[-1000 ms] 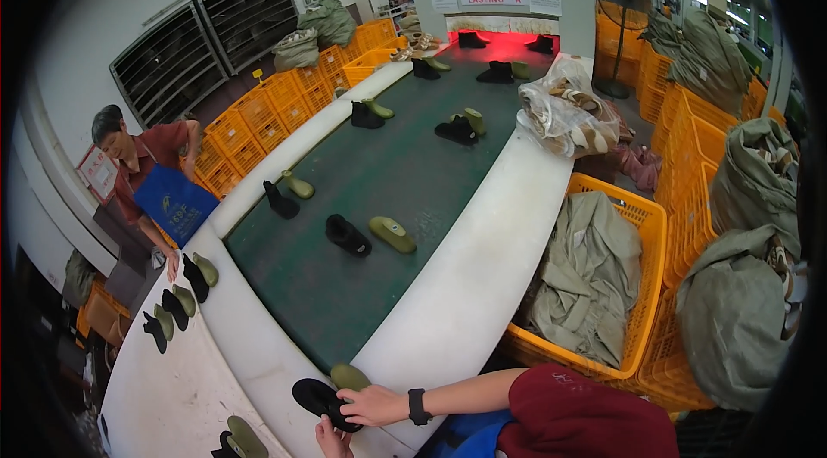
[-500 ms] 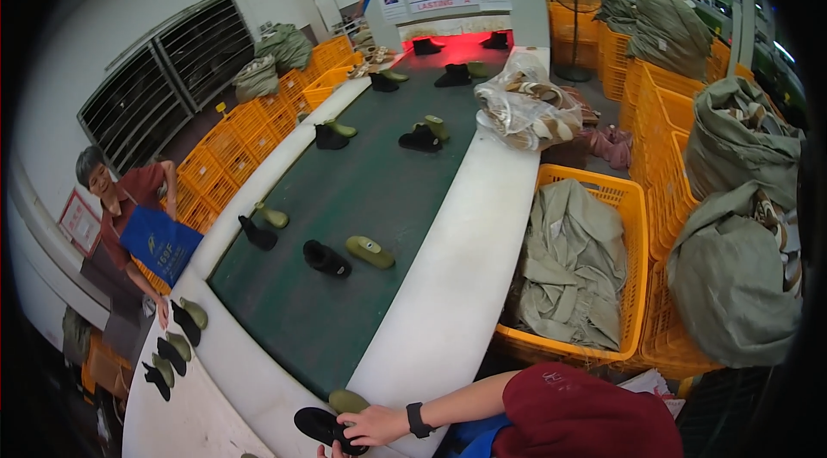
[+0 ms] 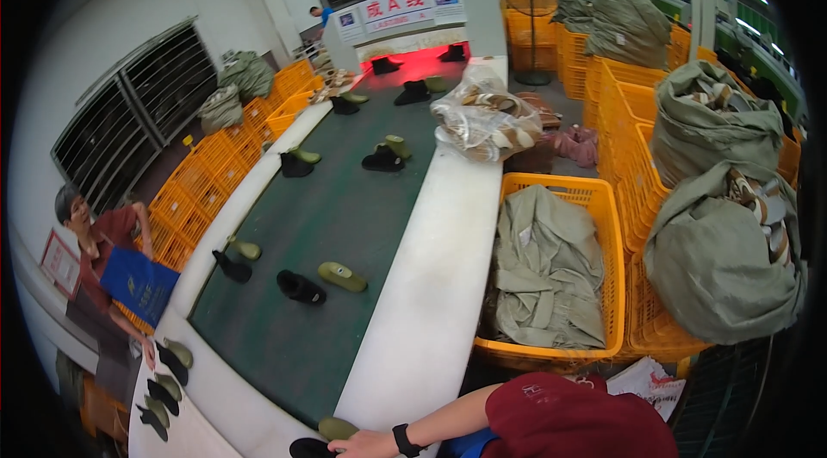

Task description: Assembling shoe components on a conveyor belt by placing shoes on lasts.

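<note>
At the bottom edge, my right hand (image 3: 365,443) has its fingers closed at the end of a black shoe upper (image 3: 310,448), partly cut off by the frame. An olive-green shoe last (image 3: 338,429) lies right beside the hand, at the near end of the green conveyor belt (image 3: 284,355). My left hand is out of the picture. Further up the belt sits a black upper (image 3: 301,287) with an olive last (image 3: 343,276) to its right. Another black upper (image 3: 232,267) and olive last (image 3: 245,247) lie at the belt's left side.
White ledges (image 3: 413,311) border the belt. Across it, a co-worker's hand (image 3: 148,355) is near several uppers and lasts. On my right stand a yellow crate (image 3: 613,286) with grey-green cloth and stuffed sacks (image 3: 724,251). A plastic bag of shoes (image 3: 487,122) rests on the ledge.
The whole scene has shifted left in view. My right hand and the black upper sit lower, more cut off. My left fingertips, visible earlier, have left the picture.
</note>
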`<state>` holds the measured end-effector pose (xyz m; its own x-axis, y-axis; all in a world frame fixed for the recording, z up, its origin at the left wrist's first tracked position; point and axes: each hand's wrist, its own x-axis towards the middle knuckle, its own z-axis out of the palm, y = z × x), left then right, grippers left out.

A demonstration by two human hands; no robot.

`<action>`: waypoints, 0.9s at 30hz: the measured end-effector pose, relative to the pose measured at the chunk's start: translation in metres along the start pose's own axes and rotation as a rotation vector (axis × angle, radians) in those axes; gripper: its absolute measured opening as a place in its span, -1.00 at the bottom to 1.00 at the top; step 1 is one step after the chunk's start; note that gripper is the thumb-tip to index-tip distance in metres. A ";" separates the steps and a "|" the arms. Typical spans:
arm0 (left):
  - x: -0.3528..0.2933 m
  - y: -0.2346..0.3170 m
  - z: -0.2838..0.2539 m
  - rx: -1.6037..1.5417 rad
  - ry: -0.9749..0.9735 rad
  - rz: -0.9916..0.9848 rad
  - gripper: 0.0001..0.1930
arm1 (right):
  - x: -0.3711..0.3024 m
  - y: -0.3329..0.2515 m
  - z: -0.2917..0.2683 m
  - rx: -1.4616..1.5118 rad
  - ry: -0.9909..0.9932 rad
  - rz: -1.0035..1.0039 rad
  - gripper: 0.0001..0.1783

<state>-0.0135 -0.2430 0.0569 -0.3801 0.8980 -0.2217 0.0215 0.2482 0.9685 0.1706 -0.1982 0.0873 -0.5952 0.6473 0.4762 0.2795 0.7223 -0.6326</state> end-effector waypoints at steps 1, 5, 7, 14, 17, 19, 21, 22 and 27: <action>-0.003 0.004 0.001 0.001 -0.038 0.002 -0.51 | 0.000 -0.002 0.001 0.001 -0.002 -0.012 -0.80; -0.009 0.017 0.010 0.001 -0.175 -0.001 -0.44 | -0.002 0.000 0.004 0.008 -0.015 -0.013 -0.80; -0.014 0.020 0.011 -0.014 -0.212 0.000 -0.40 | -0.002 -0.004 0.004 0.037 -0.033 -0.014 -0.80; -0.012 0.023 0.017 -0.060 -0.124 -0.078 -0.25 | -0.005 0.018 0.010 0.106 -0.030 -0.030 -0.81; -0.002 0.009 0.014 -0.194 -0.021 -0.004 -0.35 | 0.000 0.016 0.013 0.093 -0.050 -0.056 -0.80; 0.007 -0.003 0.016 -0.205 0.083 0.032 -0.30 | 0.002 0.017 0.013 0.065 -0.072 -0.053 -0.80; 0.014 0.005 0.014 -0.157 -0.034 0.016 -0.19 | 0.001 0.019 0.011 0.033 -0.064 -0.053 -0.80; 0.018 0.001 0.016 -0.012 0.019 0.135 -0.20 | 0.002 0.019 0.009 0.021 -0.071 -0.061 -0.80; 0.000 0.028 0.013 0.847 0.233 0.286 -0.23 | 0.006 0.016 0.007 -0.038 -0.111 -0.074 -0.79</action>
<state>-0.0014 -0.2310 0.0829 -0.4303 0.8932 0.1308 0.7778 0.2933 0.5558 0.1666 -0.1845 0.0755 -0.6942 0.5626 0.4489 0.2585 0.7770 -0.5740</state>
